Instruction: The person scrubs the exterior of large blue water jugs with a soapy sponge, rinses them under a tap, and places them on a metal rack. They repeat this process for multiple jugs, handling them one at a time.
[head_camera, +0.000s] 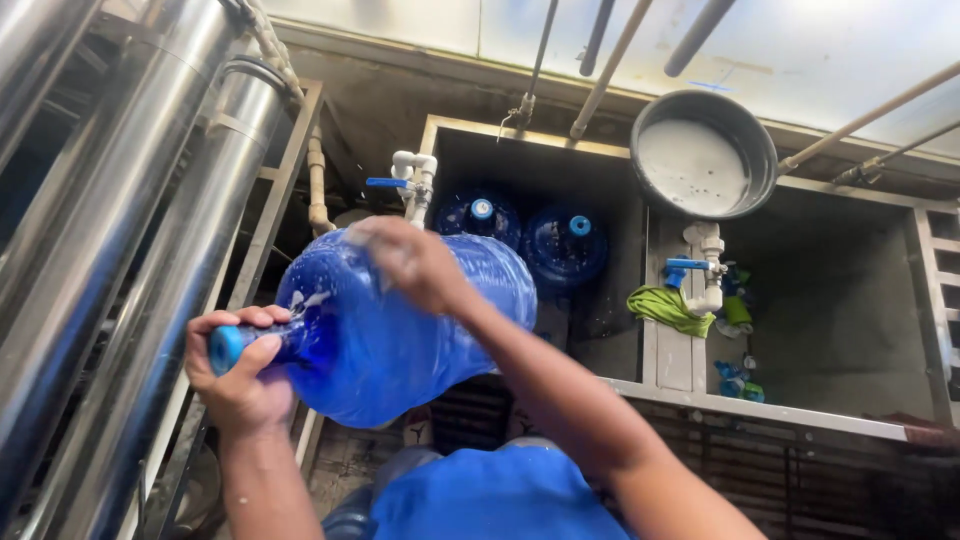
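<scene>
Over the wash basin (620, 385), both hands grip a wet translucent blue jug (400, 330), left hand (240, 375) closed round its neck, right hand (415, 262) spread on top.

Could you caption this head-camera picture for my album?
Left hand grips a blue water jug by its neck while the right hand rubs its soapy side.

right hand (412, 262) motion-blurred, steel cylinders (120, 230) cut off

glossy translucent blue plastic jug (400, 330)
</scene>
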